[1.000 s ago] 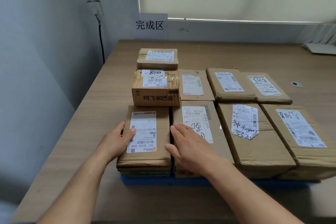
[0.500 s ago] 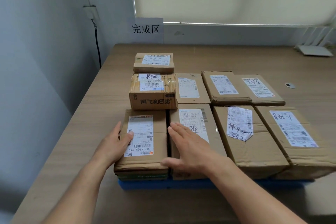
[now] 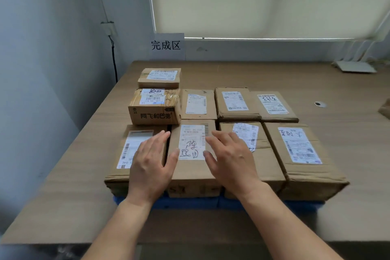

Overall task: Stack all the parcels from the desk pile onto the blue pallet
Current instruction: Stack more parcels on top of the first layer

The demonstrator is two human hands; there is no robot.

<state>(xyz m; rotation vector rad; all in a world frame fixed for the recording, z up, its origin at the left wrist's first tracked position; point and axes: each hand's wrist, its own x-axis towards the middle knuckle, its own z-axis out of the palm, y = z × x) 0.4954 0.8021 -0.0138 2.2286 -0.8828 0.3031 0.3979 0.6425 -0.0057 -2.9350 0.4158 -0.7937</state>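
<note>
Both hands, left hand and right hand, lie flat with fingers released, grasping nothing. Press the front parcels snug together, square on the blue pallet.

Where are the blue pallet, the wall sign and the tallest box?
blue pallet (image 3: 190, 203): head view, front edge under the parcels.
wall sign (image 3: 166, 45): head view, middle of the printed characters.
tallest box (image 3: 155, 115): head view, front face, printed text.
</note>
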